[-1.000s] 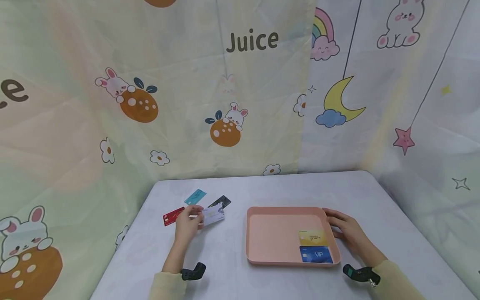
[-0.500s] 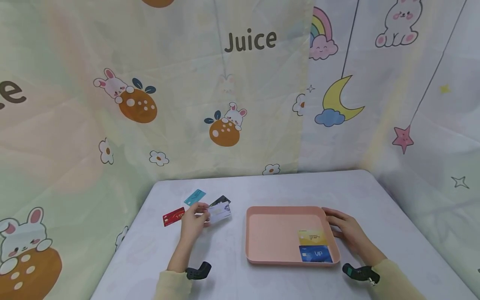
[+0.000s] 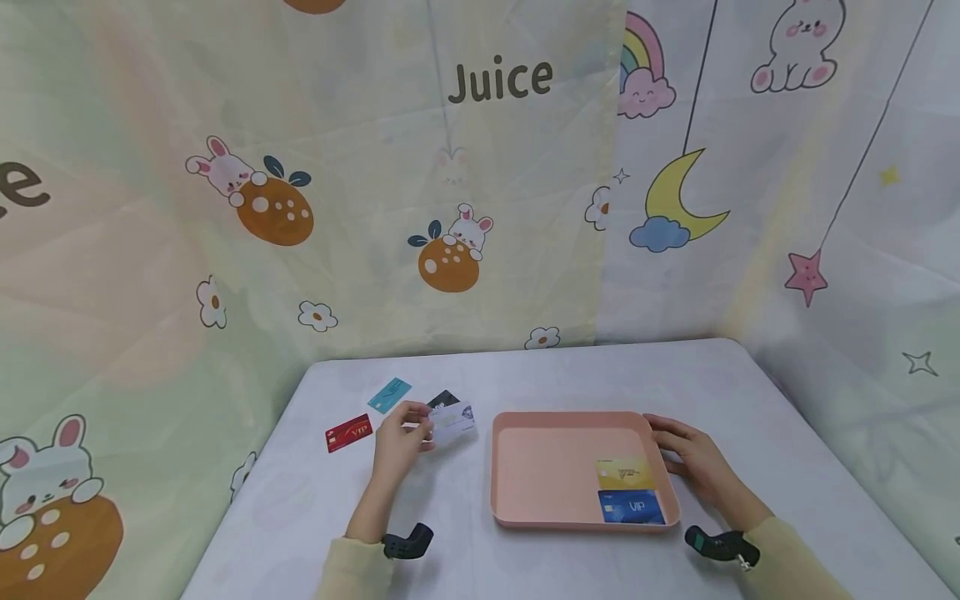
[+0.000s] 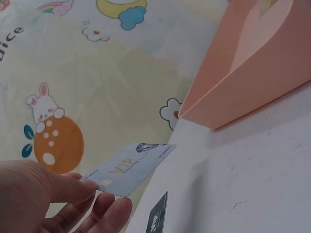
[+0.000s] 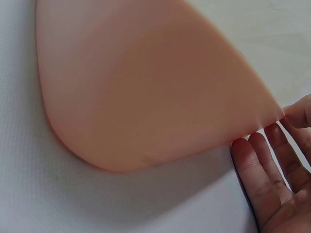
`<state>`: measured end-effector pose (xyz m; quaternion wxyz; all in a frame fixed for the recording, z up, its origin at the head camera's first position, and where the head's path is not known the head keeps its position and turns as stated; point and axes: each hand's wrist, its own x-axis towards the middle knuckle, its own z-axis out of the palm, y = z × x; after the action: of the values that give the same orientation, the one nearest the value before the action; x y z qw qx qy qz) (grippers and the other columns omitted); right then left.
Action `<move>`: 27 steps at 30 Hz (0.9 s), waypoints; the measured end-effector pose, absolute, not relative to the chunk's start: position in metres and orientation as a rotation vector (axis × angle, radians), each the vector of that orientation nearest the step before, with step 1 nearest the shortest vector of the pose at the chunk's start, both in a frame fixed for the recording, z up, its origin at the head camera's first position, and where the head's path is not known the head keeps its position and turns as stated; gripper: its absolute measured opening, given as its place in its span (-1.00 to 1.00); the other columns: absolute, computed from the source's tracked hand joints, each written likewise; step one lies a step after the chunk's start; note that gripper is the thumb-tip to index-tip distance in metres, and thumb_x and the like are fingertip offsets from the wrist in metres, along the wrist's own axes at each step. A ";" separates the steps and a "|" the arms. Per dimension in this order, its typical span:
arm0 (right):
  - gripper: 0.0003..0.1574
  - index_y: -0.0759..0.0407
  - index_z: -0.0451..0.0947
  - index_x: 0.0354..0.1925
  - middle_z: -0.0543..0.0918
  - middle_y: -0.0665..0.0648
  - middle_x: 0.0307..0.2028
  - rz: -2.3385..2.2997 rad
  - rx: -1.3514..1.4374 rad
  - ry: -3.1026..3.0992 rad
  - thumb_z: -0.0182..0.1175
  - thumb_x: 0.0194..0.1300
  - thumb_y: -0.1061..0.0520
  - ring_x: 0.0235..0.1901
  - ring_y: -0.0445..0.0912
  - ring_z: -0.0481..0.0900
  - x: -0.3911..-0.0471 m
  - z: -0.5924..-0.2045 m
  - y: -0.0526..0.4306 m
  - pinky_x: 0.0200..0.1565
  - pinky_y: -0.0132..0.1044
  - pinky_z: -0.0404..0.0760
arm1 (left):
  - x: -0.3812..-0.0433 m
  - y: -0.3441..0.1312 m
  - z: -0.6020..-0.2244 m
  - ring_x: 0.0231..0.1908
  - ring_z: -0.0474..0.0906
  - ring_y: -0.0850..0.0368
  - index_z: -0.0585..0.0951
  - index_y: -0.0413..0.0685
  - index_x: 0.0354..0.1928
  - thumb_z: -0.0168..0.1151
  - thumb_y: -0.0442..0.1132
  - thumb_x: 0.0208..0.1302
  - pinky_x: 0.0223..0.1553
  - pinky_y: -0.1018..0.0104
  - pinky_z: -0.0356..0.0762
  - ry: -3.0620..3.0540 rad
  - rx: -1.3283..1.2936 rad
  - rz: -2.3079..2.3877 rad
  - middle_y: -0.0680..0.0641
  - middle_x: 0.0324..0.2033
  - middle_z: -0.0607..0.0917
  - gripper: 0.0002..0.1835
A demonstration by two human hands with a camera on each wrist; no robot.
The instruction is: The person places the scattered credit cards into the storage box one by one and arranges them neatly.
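Note:
My left hand [image 3: 400,437] pinches a silver-white VIP card [image 3: 452,422] between thumb and fingers, holding it tilted above the table. In the left wrist view, gold lettering shows on this card [image 4: 133,167]. Partly behind it in the head view lies a black card [image 3: 442,399]. At the right end of a pink tray [image 3: 543,475], my right hand [image 3: 697,467] touches the edge with nearly straight fingers. The right wrist view has its fingertips [image 5: 244,148] against the tray's side. Inside the tray, a gold card [image 3: 626,474] lies just beyond a blue VIP card [image 3: 632,507].
A red VIP card [image 3: 349,432] and a teal card [image 3: 390,395] lie on the white table [image 3: 262,533], left of the left hand. Patterned cloth [image 3: 360,183] hangs behind and beside the table. Each wrist wears a black band.
My left hand has moved rightward with the silver-white card toward the tray, uncovering the red card. The right hand and tray have stayed in place.

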<state>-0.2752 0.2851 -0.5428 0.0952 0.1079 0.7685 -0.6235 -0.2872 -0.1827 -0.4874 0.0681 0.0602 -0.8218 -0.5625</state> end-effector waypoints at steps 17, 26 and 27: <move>-0.13 0.16 0.14 0.59 0.21 0.35 0.56 -1.841 0.289 2.298 0.10 0.56 -0.19 0.47 0.27 0.29 -0.275 -0.545 0.285 0.10 -0.28 0.69 | -0.286 -0.165 -0.485 -0.32 0.68 0.05 0.65 -0.16 0.04 0.26 -0.39 0.41 -0.29 0.32 0.76 -2.456 0.085 -1.732 -0.17 -0.19 0.64 -0.79; -0.15 0.16 0.14 0.60 0.21 0.35 0.56 -1.848 0.289 2.297 0.09 0.57 -0.18 0.47 0.27 0.29 -0.275 -0.546 0.285 0.10 -0.29 0.69 | -0.285 -0.150 -0.485 -0.35 0.67 0.08 0.64 -0.17 0.02 0.26 -0.40 0.40 -0.30 0.30 0.76 -2.459 0.069 -1.745 -0.18 -0.17 0.66 -0.80; -0.15 0.15 0.14 0.59 0.21 0.35 0.56 -1.851 0.290 2.293 0.09 0.57 -0.17 0.47 0.26 0.29 -0.275 -0.545 0.285 0.10 -0.29 0.69 | -0.286 -0.148 -0.485 -0.36 0.67 0.08 0.65 -0.17 0.02 0.27 -0.40 0.40 -0.31 0.30 0.76 -2.455 0.064 -1.747 -0.18 -0.17 0.66 -0.80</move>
<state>-0.2750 0.2854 -0.5455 0.0901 0.0976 0.7713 -0.6224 -0.2856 -0.1481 -0.4850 0.0637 0.0214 -0.8130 -0.5784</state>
